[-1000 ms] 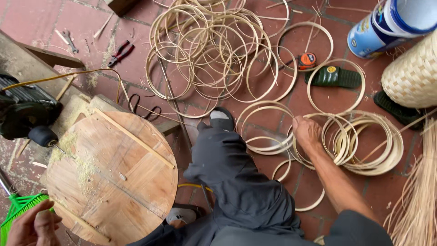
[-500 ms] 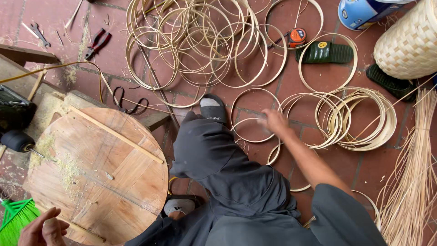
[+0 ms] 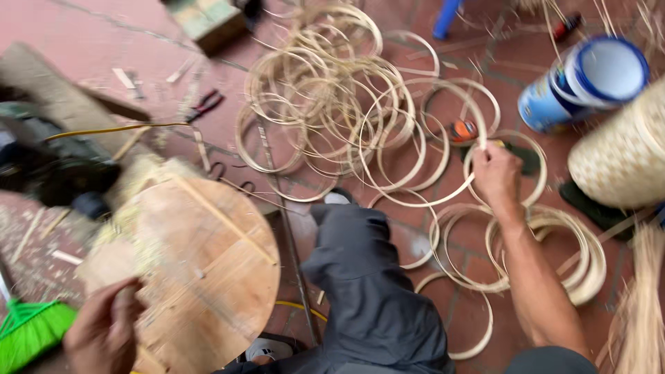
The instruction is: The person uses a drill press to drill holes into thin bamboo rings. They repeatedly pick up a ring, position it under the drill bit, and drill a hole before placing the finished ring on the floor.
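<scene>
My right hand grips a pale bamboo ring and lifts it above the red tiled floor. A stack of similar rings lies on the floor just right of that hand. A large tangled pile of rings spreads out farther away. My left hand rests at the near edge of a round wooden board, fingers curled; whether it holds anything is blurred. My grey-trousered leg stretches between the board and the rings.
A blue and white paint can lies at the far right beside a woven bamboo basket. Thin bamboo strips fan out lower right. A dark power tool sits left; red-handled pliers and a green broom are also there.
My right hand has risen from the ring stack on the floor, now holding one ring up. The view has swung and blurred. My left hand stays at the board's edge.
</scene>
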### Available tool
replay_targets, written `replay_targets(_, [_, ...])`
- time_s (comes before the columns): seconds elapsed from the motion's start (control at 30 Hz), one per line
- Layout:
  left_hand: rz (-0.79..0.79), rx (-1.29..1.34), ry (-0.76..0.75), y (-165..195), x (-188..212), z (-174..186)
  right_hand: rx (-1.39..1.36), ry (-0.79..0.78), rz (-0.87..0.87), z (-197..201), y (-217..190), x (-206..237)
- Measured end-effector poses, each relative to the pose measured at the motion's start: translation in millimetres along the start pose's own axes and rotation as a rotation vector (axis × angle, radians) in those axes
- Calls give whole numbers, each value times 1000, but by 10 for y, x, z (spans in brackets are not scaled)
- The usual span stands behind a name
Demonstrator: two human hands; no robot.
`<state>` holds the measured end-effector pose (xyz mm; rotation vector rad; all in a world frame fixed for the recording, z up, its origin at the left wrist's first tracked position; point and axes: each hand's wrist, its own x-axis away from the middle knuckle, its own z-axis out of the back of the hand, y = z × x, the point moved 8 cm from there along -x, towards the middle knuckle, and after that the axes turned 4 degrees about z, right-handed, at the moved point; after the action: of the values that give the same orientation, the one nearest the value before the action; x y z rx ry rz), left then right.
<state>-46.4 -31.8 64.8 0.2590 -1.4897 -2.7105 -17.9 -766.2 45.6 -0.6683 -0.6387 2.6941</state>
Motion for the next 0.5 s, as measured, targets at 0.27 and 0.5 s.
replay_targets(0.27, [19, 257, 7, 1537, -596, -921, -330, -83, 371, -189, -2797, -480])
replay_targets(0.5, [28, 256, 149, 770, -632, -33, -649, -664, 366, -983, -4133, 67])
